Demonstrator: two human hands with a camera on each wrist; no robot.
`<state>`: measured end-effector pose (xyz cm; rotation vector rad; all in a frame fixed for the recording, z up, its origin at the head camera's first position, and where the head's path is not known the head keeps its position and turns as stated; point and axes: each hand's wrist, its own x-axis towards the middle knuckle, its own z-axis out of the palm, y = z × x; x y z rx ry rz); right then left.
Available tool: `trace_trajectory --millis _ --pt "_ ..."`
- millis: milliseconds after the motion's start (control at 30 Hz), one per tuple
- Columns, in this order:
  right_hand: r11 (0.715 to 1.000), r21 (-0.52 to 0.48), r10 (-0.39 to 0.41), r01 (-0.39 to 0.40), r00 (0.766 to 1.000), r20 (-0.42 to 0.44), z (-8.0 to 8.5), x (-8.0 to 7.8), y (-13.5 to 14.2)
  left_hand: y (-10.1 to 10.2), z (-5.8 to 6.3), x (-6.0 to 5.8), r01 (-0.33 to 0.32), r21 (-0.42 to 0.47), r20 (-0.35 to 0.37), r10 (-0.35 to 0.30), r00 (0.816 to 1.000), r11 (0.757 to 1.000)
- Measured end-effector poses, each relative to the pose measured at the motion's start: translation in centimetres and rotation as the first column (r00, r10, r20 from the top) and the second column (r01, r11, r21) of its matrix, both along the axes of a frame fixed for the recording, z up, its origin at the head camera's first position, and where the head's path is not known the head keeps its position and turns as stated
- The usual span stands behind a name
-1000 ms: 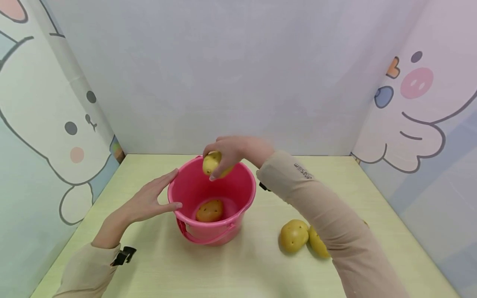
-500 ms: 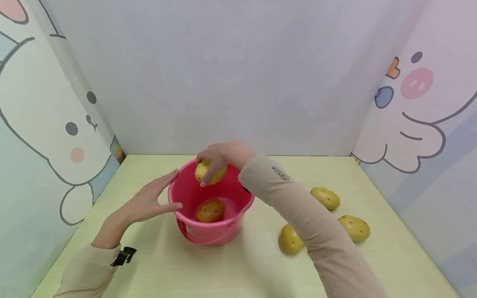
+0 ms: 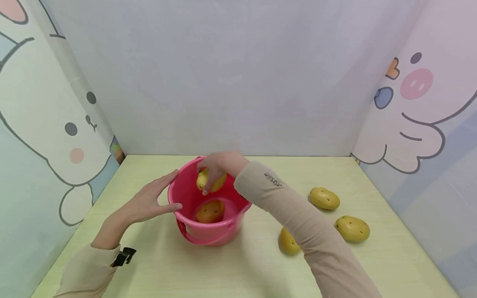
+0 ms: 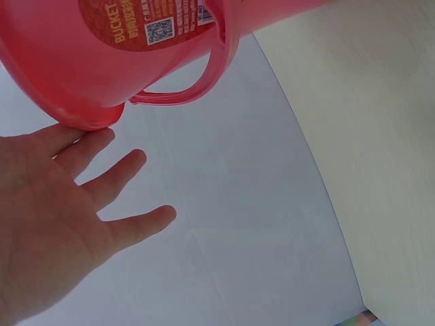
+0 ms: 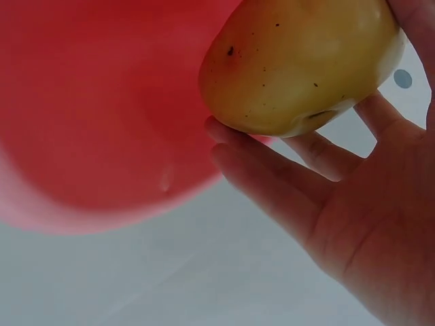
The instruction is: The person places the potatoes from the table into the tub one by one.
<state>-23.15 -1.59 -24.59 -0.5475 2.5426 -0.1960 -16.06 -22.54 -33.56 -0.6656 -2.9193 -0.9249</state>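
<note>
A pink bucket [image 3: 214, 232] stands upright on the table, its handle hanging down at the front. My left hand [image 3: 150, 200] touches the bucket's left rim with thumb and fingertips, the fingers straight. Spread fingers, with two tips right at the rim, show in the left wrist view. In my right hand [image 3: 220, 163] is a yellow potato [image 3: 204, 180], lowered just inside the bucket's mouth at the back. Thumb and fingers hold that potato [image 5: 299, 68] from its sides in the right wrist view. A browner potato [image 3: 210, 211] lies on the bucket's bottom.
Two yellow potatoes, a far one [image 3: 325, 198] and a nearer one [image 3: 352, 229], lie on the table [image 3: 156, 269] at the right. Another potato [image 3: 289, 241] is partly covered by the right sleeve. A pale wall [image 3: 238, 82] rises behind, with cartoon-printed sides.
My right hand has moved left and down with the potato, from over the rim into the bucket's mouth. The right forearm's shift uncovered potatoes on the right. The left hand stays put.
</note>
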Motion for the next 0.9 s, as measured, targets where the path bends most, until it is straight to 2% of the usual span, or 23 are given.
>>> trace_trajectory --millis 233,433,567,733,900 --pt "1.0 0.019 0.004 -0.003 1.0 -0.03 -0.3 0.1 0.4 0.0 0.0 0.0 -0.002 -0.007 -0.006 0.001 1.0 1.0" --pt "0.991 0.071 0.118 -0.109 0.984 -0.136 -0.3 -0.2 0.9 0.0 0.0 0.0 0.003 -0.008 -0.011 -0.003 1.0 1.0" --pt "0.986 0.064 0.165 -0.157 0.974 -0.158 -0.1 -0.7 1.5 0.0 0.0 0.0 0.006 -0.007 -0.01 -0.006 1.0 1.0" --pt "0.97 0.017 0.239 -0.241 0.95 -0.2 0.3 -1.2 2.8 0.0 0.1 0.1 0.004 -0.006 -0.012 -0.004 1.0 1.0" --pt "0.938 -0.075 0.308 -0.338 0.914 -0.263 0.3 -1.8 4.4 0.1 0.1 0.1 0.002 -0.003 -0.006 -0.002 1.0 1.0"
